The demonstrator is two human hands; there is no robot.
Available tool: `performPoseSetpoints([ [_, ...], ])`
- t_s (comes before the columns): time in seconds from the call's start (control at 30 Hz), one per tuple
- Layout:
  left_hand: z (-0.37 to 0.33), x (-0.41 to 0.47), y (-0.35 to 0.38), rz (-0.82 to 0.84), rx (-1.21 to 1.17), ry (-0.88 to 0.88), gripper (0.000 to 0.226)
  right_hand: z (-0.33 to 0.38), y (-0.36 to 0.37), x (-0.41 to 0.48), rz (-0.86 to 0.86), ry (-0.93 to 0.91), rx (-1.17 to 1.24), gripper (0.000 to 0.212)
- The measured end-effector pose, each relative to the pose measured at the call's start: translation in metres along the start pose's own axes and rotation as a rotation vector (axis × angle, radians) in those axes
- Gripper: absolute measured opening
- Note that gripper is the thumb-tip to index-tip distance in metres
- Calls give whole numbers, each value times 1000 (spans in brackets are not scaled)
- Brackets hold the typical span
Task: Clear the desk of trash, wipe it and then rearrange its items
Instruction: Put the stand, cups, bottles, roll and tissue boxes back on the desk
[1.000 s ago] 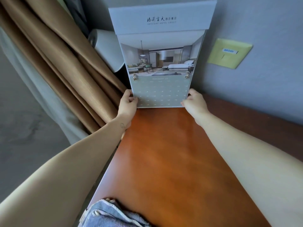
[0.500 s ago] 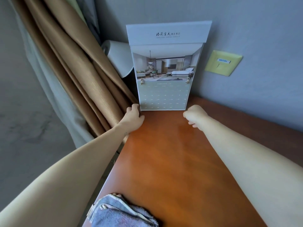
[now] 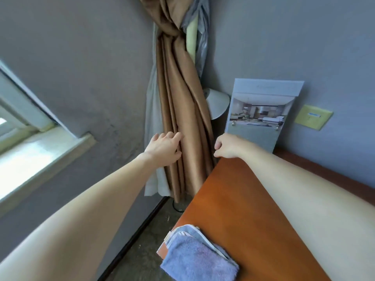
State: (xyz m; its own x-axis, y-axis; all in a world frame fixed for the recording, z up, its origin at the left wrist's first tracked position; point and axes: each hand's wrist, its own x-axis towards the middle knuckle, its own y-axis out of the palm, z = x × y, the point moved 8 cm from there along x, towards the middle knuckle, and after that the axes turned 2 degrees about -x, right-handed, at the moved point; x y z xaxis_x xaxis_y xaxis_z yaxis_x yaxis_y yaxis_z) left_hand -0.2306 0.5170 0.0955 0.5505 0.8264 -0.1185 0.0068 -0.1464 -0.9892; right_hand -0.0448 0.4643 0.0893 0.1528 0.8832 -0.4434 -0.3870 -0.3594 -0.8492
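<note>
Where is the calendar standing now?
Head view: the calendar stands at the desk's far end, leaning on the wall, just right of the curtain and lamp.

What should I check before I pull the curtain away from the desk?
1. Left hand on curtain: ok, straight fingers touch its folds.
2. Right hand free: ok, curled, nothing seen in it.
3. Calendar steady: ok, leans on the wall.
4. Lamp clear of curtain: not ok, partly hidden behind it.
5. Towel safe on desk: not ok, overhangs the edge.
</note>
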Motion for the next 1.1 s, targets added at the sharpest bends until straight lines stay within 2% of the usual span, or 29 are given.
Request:
performPoseSetpoints([
  [0.07,27,-32,-19,-33,28,-35,58,40,-4,-14,-28,-68,-14,18],
  [0.23,106,-129,-57,-75,83,-178,57,153,6,-51,-60,-253,-77,25],
  [0.3,137,-173,-68,-103,59,-254,56,200,16,-69,-68,-333,-114,17],
  [0.43,195,-268,-82,-167,-13,-403,56,288,42,-107,-91,-466,-173,17],
  [0.7,258,-439,-104,-309,6,-575,47,435,109,-177,-35,-684,-222,36],
  [0.87,291,-507,-136,-441,-6,-684,44,504,131,-208,-69,-781,-192,42],
  [1.0,331,-536,-153,-565,-111,-810,42,536,134,-214,-104,-787,-151,46],
  [1.1,351,-535,-158,-569,-169,-862,45,555,133,-211,-140,-772,-126,42],
])
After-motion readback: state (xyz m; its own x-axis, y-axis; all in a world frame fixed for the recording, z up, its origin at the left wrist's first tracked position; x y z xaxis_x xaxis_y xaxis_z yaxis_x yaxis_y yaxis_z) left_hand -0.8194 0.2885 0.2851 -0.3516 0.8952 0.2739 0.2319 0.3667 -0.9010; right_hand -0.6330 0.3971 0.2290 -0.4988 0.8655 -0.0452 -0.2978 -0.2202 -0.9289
